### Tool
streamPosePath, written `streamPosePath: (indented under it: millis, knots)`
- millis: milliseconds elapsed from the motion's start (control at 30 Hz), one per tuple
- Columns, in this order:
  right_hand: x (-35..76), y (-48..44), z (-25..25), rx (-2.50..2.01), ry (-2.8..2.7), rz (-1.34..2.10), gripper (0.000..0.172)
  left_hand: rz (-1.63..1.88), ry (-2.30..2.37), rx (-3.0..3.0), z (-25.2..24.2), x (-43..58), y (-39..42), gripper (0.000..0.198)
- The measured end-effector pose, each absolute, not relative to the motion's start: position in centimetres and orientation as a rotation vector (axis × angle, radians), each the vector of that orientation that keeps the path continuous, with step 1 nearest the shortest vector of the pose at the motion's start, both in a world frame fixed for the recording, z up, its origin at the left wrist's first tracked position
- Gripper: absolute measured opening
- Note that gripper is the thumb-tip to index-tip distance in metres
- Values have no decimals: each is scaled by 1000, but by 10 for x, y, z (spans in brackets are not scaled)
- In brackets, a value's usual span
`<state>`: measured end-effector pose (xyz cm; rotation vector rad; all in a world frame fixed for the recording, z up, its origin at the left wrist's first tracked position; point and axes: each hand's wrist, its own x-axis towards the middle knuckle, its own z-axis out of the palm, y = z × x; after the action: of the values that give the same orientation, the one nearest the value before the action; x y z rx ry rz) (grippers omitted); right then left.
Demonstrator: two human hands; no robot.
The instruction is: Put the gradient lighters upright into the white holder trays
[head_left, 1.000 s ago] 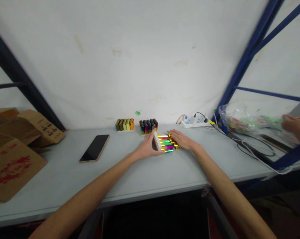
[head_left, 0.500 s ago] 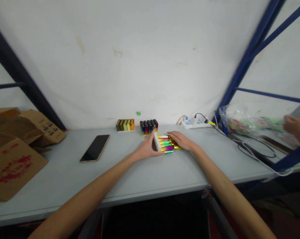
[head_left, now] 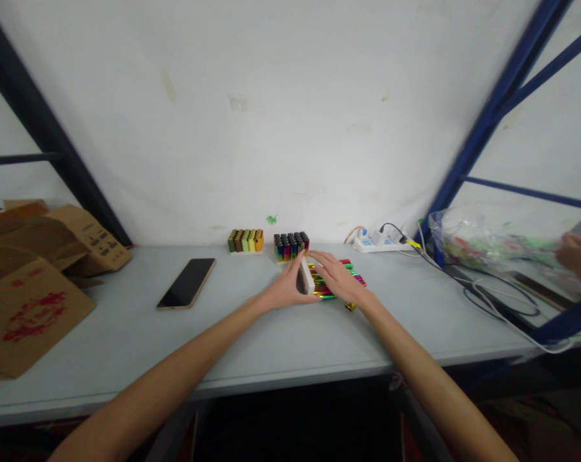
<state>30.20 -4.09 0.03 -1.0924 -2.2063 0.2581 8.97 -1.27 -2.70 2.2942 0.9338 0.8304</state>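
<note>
Where the wall [head_left: 290,115] ends below, a grey table [head_left: 271,350] spans the view. On it, by size: one carton [head_left: 40,308], far left; one clear bag [head_left: 468,234], right, with another person's hand [head_left: 579,256] beyond it; one phone [head_left: 187,283], face up; one power strip [head_left: 381,246], near the wall; two upright packs [head_left: 246,241], side by side at the back.

Central lot: one white tray [head_left: 307,280], stood on edge, at the left ends of several shiny lighters [head_left: 323,290], as they appear, lying flat. Whether these sit inside it is hidden. Handling, as judged: tray light, fairly stiff, best held by its two ends; lighters light, hard, slick, apt to roll, best kept together under a flat palm.

Left hand [head_left: 287,287]: spread wide, thumb near, fingers far, holding the tray; forearm slanting in from lower left. Right hand [head_left: 336,273]: palm down across the lighters, fingers long and close together, tips near the tray; whether it pinches any cannot be told.

Last: one gold piece [head_left: 350,307], beside the right wrist.
</note>
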Motion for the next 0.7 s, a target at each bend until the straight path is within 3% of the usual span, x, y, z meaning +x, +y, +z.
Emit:
streamPosePath:
  millis: [133, 367, 700]
  knots:
    - [291, -42, -11, -1206, -2311, 352, 65, 857, 898, 2281, -26, 90, -13, 141]
    - [298, -34, -22, -1308, -2470, -29, 60, 851, 920, 2299, -28, 90, -11, 142]
    - [299, -34, -15, -1286, -2542, -122, 52, 854, 931, 2322, -27, 90, -13, 135]
